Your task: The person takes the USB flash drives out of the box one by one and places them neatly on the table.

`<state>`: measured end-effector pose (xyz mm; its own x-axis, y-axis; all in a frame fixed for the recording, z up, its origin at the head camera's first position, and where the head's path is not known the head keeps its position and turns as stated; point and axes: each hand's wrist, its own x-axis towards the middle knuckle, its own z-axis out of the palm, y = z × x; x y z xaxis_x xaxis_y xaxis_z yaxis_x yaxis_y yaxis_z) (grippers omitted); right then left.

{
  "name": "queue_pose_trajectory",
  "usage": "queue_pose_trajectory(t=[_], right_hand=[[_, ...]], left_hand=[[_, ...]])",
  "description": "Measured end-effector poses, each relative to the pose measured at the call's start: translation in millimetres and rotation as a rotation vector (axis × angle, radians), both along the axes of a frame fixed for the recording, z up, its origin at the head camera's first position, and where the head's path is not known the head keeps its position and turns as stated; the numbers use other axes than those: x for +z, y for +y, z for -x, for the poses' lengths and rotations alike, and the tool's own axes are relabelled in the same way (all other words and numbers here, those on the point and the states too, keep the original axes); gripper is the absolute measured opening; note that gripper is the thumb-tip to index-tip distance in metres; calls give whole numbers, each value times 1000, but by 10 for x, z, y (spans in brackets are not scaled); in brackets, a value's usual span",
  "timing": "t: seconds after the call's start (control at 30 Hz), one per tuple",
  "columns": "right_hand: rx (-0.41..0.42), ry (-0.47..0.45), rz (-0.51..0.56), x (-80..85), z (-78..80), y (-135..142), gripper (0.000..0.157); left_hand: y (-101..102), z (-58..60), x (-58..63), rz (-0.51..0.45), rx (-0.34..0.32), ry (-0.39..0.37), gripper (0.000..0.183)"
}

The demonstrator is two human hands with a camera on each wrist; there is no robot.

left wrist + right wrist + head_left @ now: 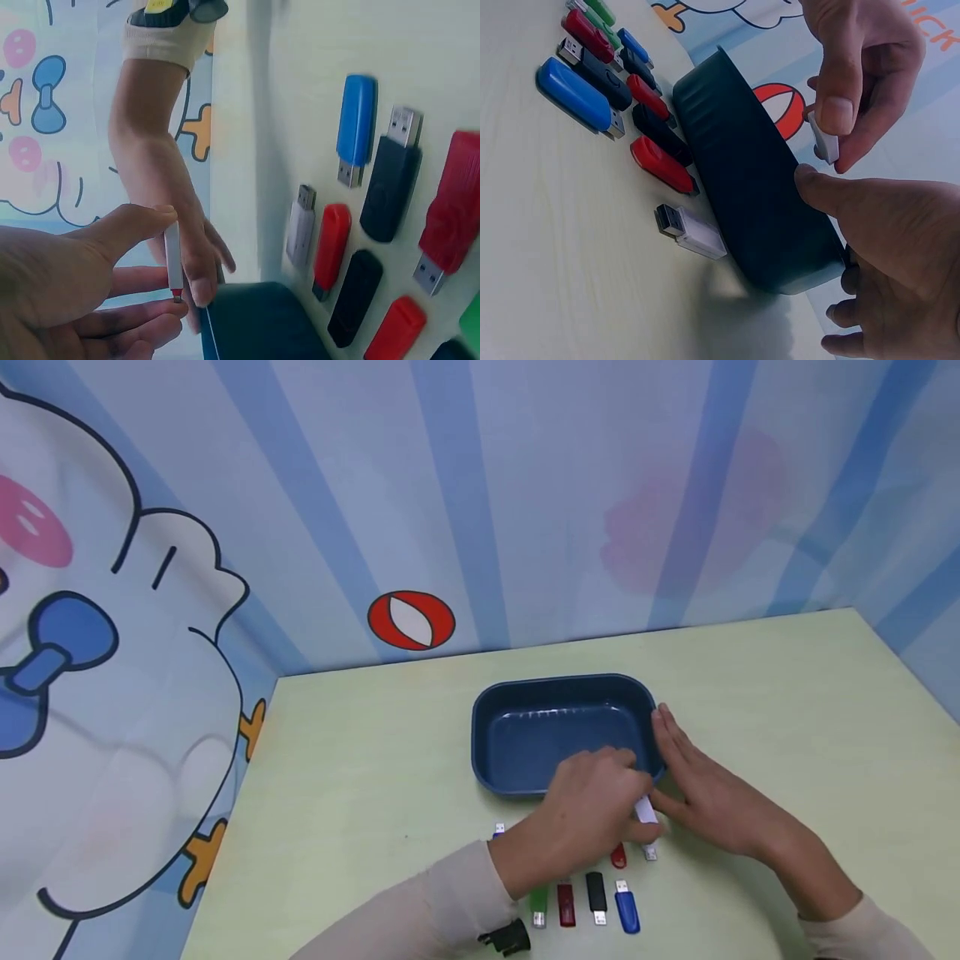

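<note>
A slim white USB stick with a red band near one end (173, 259) is pinched between the thumb and fingers of my left hand (596, 810). That hand is held over the near right corner of a dark blue rectangular bin (483, 768). My right hand (723, 802) rests against the bin's right side, fingers extended, its thumb (829, 191) at the rim. On the table near the bin lies another white USB stick (701, 234), beside a red USB stick (662, 165). Partly hidden by my left arm in the head view are further sticks.
Several USB sticks lie in rows before the bin, among them a blue one (627, 910), a black one (596, 893), a dark red one (566, 904) and a green one (538, 906). A printed wall (540, 510) borders the pale table (337, 793) at the back.
</note>
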<state>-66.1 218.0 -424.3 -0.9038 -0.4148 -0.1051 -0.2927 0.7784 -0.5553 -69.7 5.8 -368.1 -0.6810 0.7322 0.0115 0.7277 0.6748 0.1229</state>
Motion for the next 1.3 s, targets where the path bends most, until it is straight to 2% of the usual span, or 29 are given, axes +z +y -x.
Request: queue_pose_trajectory(t=[0.3, 0.5, 0.67, 0.77, 0.9, 0.97, 1.17, 1.3], right_hand=[[6, -11, 22, 2, 0, 16, 96], [-1, -28, 39, -15, -5, -15, 98], [-30, -49, 40, -12, 3, -59, 102], [-36, -44, 35, -7, 3, -72, 103], [-36, -43, 38, -8, 2, -82, 104], [-34, -42, 35, -10, 5, -84, 104], [-45, -39, 21, 0, 15, -81, 105], [-46, -42, 27, -4, 15, -88, 105]], left_hand=[[20, -168, -81, 40, -46, -4, 50], [71, -267, -187, 89, -30, -49, 64], [91, -352, -322, 116, -19, 3, 60], [95, -386, -402, 114, 8, -17, 59], [94, -432, -489, 114, 46, -86, 70], [93, -464, -528, 117, 51, -80, 74], [110, -544, -616, 135, -36, 60, 60], [127, -566, -641, 150, -98, 63, 54]])
